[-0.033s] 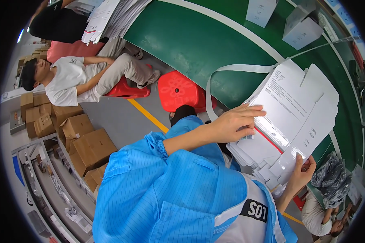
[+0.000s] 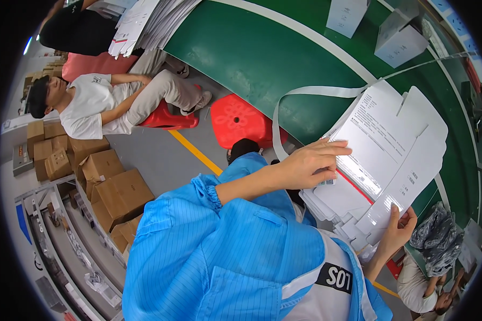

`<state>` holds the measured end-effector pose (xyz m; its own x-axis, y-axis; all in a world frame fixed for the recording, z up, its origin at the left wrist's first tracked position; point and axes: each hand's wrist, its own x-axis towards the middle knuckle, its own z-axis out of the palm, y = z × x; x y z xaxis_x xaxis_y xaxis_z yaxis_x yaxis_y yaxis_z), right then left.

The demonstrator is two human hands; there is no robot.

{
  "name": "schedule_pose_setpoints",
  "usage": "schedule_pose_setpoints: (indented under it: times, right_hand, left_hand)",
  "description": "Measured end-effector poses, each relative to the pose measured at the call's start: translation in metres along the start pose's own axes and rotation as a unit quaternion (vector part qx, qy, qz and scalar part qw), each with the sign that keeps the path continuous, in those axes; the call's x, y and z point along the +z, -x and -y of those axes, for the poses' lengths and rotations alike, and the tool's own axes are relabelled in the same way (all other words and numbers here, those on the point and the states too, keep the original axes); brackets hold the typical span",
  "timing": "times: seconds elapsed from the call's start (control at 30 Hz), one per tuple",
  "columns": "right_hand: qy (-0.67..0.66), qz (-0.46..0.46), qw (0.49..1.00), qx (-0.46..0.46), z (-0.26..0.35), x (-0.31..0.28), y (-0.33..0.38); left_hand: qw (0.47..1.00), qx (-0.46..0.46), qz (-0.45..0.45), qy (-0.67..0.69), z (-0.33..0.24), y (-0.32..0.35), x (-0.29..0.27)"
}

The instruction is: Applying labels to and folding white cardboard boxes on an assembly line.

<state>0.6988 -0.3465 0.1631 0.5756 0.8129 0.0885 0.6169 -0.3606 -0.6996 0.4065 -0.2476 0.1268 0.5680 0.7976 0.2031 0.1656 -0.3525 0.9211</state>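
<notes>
We have a stack of flat white die-cut carton blanks (image 2: 391, 155) in front of us, held above the edge of the green worktop (image 2: 262, 59), the printed top sheet facing up and a long white strap (image 2: 305, 92) looping off its upper corner. Our left hand (image 2: 310, 163) lies over the near edge of the stack, fingers stretched forward and flat on the top sheet with the thumb tucked below, so it is pressing rather than pinching. Our right hand (image 2: 399, 231) props the stack from beneath at the lower corner, thumb up on the top blank and the other fingers curled behind the edges. To lift one blank cleanly, we judge it best to keep the right hand firm under the fanned lower edges, slide the left fingertips to separate only the top sheet, and keep the stack level so the loose ones underneath do not slip out. Our blue sleeve (image 2: 214, 251) fills the lower view. Further out, folded white cartons (image 2: 399, 35) stand on the worktop, a red plastic stool (image 2: 238, 120) sits on the floor, another person (image 2: 107, 99) lounges beside it, and brown cardboard boxes (image 2: 118, 192) are stacked along the left.
</notes>
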Motion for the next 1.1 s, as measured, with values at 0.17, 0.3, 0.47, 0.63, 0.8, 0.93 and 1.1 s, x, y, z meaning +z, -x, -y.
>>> schedule_pose_setpoints:
  times: [0.17,0.3,0.47,0.63,0.8,0.93,1.1]
  right_hand:
    - [0.016,0.007,1.0,0.008,-0.003,-0.004,-0.005]
    - [0.015,0.012,1.0,0.014,0.0,-0.003,-0.001]
    - [-0.015,0.023,0.999,0.038,0.003,-0.001,-0.002]
    - [-0.063,0.028,0.996,0.057,0.003,0.001,0.0]
    - [-0.074,0.03,0.995,0.053,-0.021,0.001,-0.003]
    - [-0.045,0.011,0.998,0.038,-0.043,-0.01,-0.011]
    - [-0.055,0.015,0.997,0.061,-0.049,-0.007,-0.013]
  left_hand:
    - [1.0,0.015,0.005,0.014,0.001,-0.002,0.002]
    - [0.999,0.006,0.001,0.031,0.003,0.002,0.001]
    - [1.0,0.004,0.015,0.026,0.002,-0.003,-0.005]
    - [0.999,0.021,0.013,0.028,0.007,-0.001,-0.012]
    - [0.974,-0.039,0.052,0.218,0.002,-0.011,-0.054]
    - [0.914,-0.096,0.068,0.389,-0.008,-0.036,-0.136]
    - [0.965,-0.037,0.063,0.252,-0.055,-0.058,-0.217]
